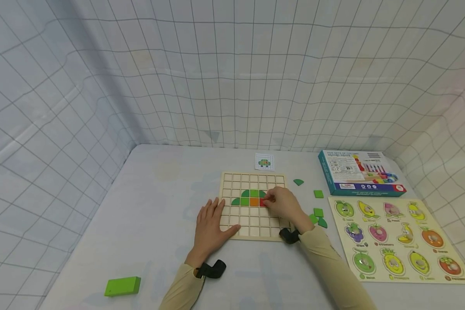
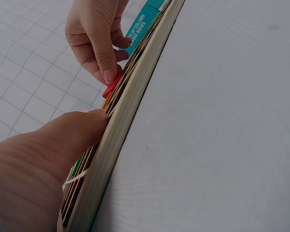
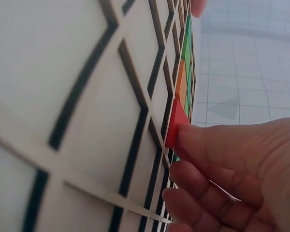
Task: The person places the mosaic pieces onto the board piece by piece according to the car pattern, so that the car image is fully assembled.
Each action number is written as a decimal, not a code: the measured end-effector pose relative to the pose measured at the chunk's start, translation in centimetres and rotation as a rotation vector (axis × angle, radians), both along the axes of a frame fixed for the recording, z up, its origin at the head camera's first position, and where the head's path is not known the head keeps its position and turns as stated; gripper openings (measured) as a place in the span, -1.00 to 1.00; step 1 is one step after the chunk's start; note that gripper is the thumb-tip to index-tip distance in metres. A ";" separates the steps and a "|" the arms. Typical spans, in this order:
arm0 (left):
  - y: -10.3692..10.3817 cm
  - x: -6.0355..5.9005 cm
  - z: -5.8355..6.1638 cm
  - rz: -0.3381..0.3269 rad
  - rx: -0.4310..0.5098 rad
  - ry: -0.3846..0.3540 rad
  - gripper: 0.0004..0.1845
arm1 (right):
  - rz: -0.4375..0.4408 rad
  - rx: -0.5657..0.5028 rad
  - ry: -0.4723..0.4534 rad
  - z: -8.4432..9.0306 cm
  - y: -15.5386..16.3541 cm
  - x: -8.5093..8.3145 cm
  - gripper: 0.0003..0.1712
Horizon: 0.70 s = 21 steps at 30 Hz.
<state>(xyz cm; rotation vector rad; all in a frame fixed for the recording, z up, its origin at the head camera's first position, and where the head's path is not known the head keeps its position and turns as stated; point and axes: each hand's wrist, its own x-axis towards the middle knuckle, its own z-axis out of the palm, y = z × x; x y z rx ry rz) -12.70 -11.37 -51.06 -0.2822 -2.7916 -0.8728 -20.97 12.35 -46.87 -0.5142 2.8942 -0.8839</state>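
Observation:
A wooden grid board (image 1: 242, 221) lies flat in the middle of the table. My left hand (image 1: 211, 226) rests on its left side with the fingers spread and the thumb near the front edge. Between thumb and fingertips my right hand (image 1: 286, 206) pinches a red tile (image 3: 173, 126), which is at a cell just right of an orange tile (image 1: 253, 202). Left of the orange one sit square green tiles (image 1: 244, 201) and a rounded dark green tile (image 1: 236, 201); more green tiles (image 1: 254, 193) form the row above. The right fingers partly cover the red tile and that row's right end.
Behind the board lies a small picture card (image 1: 264, 162). Loose green pieces (image 1: 318, 194) are scattered to its right. Farther right are a teal box (image 1: 356, 172) and a fruit puzzle board (image 1: 401, 239). A green block (image 1: 122, 286) is at the front left.

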 end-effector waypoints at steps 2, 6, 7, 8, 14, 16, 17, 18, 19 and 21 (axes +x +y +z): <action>0.0 0.0 0.0 0.000 -0.003 -0.001 -0.06 | -0.001 0.011 0.004 0.0 0.0 0.1 -0.91; 0.0 -0.1 0.0 0.003 -0.005 -0.008 -0.06 | -0.001 0.025 0.017 0.0 0.1 0.2 -0.92; 0.0 -0.1 0.0 0.004 -0.005 -0.009 -0.06 | -0.001 0.029 0.022 0.0 0.1 0.2 -0.92; 0.0 -0.1 0.0 0.004 -0.005 -0.010 -0.06 | 0.000 0.033 0.028 0.0 0.1 0.3 -0.92; 0.0 -0.1 -0.1 0.006 -0.006 -0.012 -0.06 | 0.002 0.062 0.056 0.1 0.3 0.4 -0.92; 0.0 -0.1 -0.1 0.008 -0.006 -0.016 -0.06 | 0.000 0.069 0.056 0.1 0.3 0.5 -0.92; 0.0 -0.1 -0.1 0.009 -0.005 -0.018 -0.06 | -0.003 0.073 0.057 0.1 0.3 0.5 -0.92; 0.0 -0.1 -0.1 0.010 -0.003 -0.019 -0.06 | -0.006 0.080 0.058 0.1 0.3 0.5 -0.92; 0.0 -0.1 -0.1 0.010 -0.002 -0.021 -0.06 | -0.008 0.089 0.060 0.1 0.3 0.6 -0.92; 0.0 -0.1 -0.2 0.009 -0.001 -0.021 -0.06 | -0.009 0.108 0.063 0.1 0.4 0.7 -0.92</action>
